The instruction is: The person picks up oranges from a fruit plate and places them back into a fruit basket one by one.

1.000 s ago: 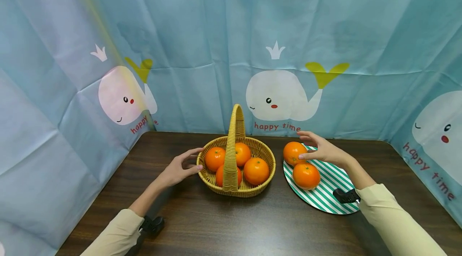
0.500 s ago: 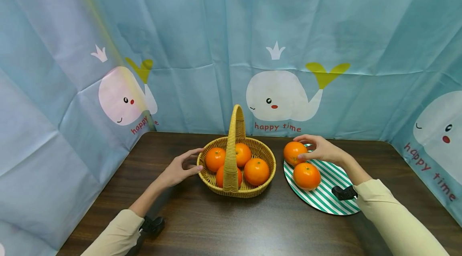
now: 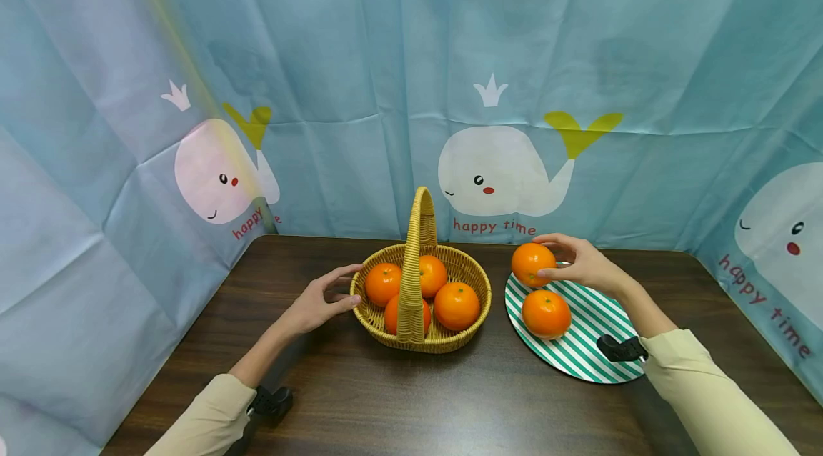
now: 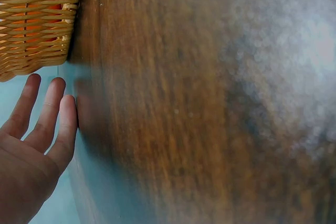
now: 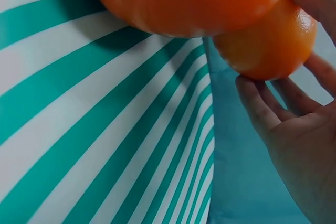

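Note:
My right hand (image 3: pixel 590 270) grips an orange (image 3: pixel 532 263) between thumb and fingers, above the far left part of a green-and-white striped placemat (image 3: pixel 594 327). The right wrist view shows the fingers (image 5: pixel 257 103) around the held orange (image 5: pixel 278 40), clear of the mat. A second orange (image 3: pixel 546 314) sits on the placemat just in front of it. My left hand (image 3: pixel 316 304) is at the left side of a yellow wicker basket (image 3: pixel 379 331), thumb and forefinger spread at its rim. Its other fingers (image 4: pixel 50 111) extend loosely below the basket wall (image 4: pixel 34 40) in the left wrist view.
Several oranges (image 3: pixel 457 305) lie inside the basket, whose tall handle (image 3: pixel 411 277) arches over the middle. The dark wooden table (image 3: pixel 411 406) ends at a light blue curtain (image 3: pixel 360 84) printed with whales.
My right hand has closed round the far orange and raised it slightly, up and to the right, off the placemat. The left hand and basket have stayed still.

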Demonstrator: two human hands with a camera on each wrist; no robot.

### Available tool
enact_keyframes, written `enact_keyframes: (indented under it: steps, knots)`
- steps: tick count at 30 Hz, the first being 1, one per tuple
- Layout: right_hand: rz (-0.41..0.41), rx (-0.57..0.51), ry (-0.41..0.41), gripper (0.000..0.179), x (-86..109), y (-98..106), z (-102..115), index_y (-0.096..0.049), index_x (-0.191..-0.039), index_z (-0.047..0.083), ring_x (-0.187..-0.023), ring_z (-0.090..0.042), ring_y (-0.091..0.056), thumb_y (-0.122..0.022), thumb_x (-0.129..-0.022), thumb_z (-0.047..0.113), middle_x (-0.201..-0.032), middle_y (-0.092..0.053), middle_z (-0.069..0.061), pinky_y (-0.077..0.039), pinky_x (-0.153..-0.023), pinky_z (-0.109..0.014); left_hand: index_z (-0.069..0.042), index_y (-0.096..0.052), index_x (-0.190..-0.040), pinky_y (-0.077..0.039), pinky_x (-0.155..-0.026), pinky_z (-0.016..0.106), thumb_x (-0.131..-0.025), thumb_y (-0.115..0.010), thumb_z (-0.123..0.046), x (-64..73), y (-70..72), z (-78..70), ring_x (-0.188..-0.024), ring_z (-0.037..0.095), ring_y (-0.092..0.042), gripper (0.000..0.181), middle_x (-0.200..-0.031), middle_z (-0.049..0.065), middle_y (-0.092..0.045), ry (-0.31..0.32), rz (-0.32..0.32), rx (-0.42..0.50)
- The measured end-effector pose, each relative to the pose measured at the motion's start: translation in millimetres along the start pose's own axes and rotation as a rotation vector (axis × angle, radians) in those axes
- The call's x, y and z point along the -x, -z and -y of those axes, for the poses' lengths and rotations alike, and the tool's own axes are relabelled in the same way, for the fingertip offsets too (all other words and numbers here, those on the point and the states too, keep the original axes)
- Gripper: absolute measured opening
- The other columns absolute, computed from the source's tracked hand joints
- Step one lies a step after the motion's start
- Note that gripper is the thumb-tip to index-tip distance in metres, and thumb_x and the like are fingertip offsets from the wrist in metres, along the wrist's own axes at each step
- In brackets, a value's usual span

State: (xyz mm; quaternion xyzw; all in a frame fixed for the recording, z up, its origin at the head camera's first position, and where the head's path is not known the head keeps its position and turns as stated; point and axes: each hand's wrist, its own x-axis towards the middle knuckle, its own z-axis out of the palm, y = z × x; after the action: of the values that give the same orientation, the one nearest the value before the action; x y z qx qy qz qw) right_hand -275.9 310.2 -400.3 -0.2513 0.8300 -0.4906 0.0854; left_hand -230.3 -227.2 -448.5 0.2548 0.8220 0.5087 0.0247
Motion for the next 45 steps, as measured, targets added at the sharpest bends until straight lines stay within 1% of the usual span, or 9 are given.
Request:
enact_keyframes:
  steps: [8,13,19,23,26,30,36,42,45]
  knots:
    - [-0.051,-0.026,0.024,0.059,10.4,0,4,-0.049,-0.146,0.002,-0.114,-0.024,-0.060,-0.076,-0.093,0.008,-0.135,-0.057,-0.019,-0.054,-0.091,-0.030,-0.009,-0.047,-0.152,-0.049,-0.096,0.058,-0.099,-0.069,-0.014,2.0,0.1,-3.0,-0.128,0.043,-0.049,0.057,-0.150,0.019,-0.046,0.007,-0.006,-0.008]
    - [-0.071,-0.035,0.032,0.059,13.0,0,9,-0.048,-0.146,0.001,-0.116,-0.025,-0.058,-0.075,-0.094,0.007,-0.139,-0.053,-0.021,-0.055,-0.089,-0.031,-0.010,-0.047,-0.152,-0.049,-0.096,0.056,-0.100,-0.068,-0.014,2.5,0.2,-2.3,-0.129,0.043,-0.049,0.057,-0.150,0.019,-0.046,0.010,-0.006,-0.006]
    - [-0.087,-0.027,0.044,0.060,9.0,-2,17,-0.048,-0.147,0.002,-0.117,-0.026,-0.059,-0.075,-0.094,0.008,-0.142,-0.050,-0.020,-0.056,-0.087,-0.033,-0.011,-0.048,-0.152,-0.049,-0.097,0.056,-0.100,-0.069,-0.015,2.4,0.2,-1.0,-0.129,0.043,-0.049,0.057,-0.150,0.018,-0.046,0.016,-0.008,-0.008]
    - [-0.076,-0.061,0.055,0.061,4.7,-3,23,-0.047,-0.148,0.002,-0.115,-0.028,-0.062,-0.075,-0.094,0.007,-0.142,-0.050,-0.020,-0.056,-0.087,-0.034,-0.011,-0.048,-0.152,-0.049,-0.097,0.055,-0.100,-0.069,-0.016,2.3,0.3,-0.5,-0.129,0.043,-0.049,0.057,-0.150,0.018,-0.046,0.019,-0.010,-0.010]
    - [-0.057,-0.113,0.066,0.062,1.4,-6,28,-0.046,-0.148,0.002,-0.115,-0.030,-0.064,-0.074,-0.094,0.004,-0.143,-0.050,-0.022,-0.056,-0.088,-0.036,-0.011,-0.047,-0.152,-0.049,-0.098,0.056,-0.099,-0.069,-0.015,1.6,0.2,-0.8,-0.129,0.043,-0.049,0.057,-0.150,0.018,-0.046,0.025,-0.008,-0.001]
    - [-0.044,-0.141,0.076,0.063,-2.8,-10,36,-0.046,-0.148,0.002,-0.115,-0.030,-0.063,-0.075,-0.093,0.003,-0.143,-0.050,-0.022,-0.056,-0.089,-0.037,-0.010,-0.047,-0.152,-0.047,-0.099,0.057,-0.099,-0.069,-0.015,0.5,0.0,-1.5,-0.129,0.043,-0.049,0.057,-0.150,0.019,-0.046,0.027,-0.003,0.012]
    - [-0.030,-0.146,0.090,0.064,-8.9,-16,46,-0.047,-0.149,0.003,-0.118,-0.029,-0.062,-0.077,-0.092,0.003,-0.145,-0.049,-0.021,-0.055,-0.091,-0.037,-0.010,-0.047,-0.152,-0.046,-0.100,0.060,-0.099,-0.069,-0.015,0.2,-0.3,-1.4,-0.129,0.044,-0.049,0.057,-0.149,0.019,-0.046,0.026,-0.004,0.016]
    - [-0.019,-0.135,0.143,0.064,-14.5,-22,53,-0.048,-0.147,0.002,-0.123,-0.028,-0.058,-0.077,-0.090,0.001,-0.147,-0.047,-0.020,-0.053,-0.095,-0.036,-0.011,-0.048,-0.152,-0.046,-0.100,0.058,-0.099,-0.069,-0.016,-0.4,-0.4,-1.9,-0.128,0.043,-0.050,0.057,-0.148,0.019,-0.047,0.030,-0.003,0.006]
    - [-0.009,-0.142,0.148,0.064,-16.3,-26,56,-0.048,-0.147,0.002,-0.124,-0.029,-0.058,-0.078,-0.090,0.001,-0.147,-0.047,-0.019,-0.053,-0.095,-0.036,-0.012,-0.048,-0.152,-0.046,-0.100,0.057,-0.099,-0.069,-0.016,-0.5,-0.3,-2.2,-0.127,0.042,-0.051,0.057,-0.148,0.019,-0.048,0.033,-0.004,-0.001]
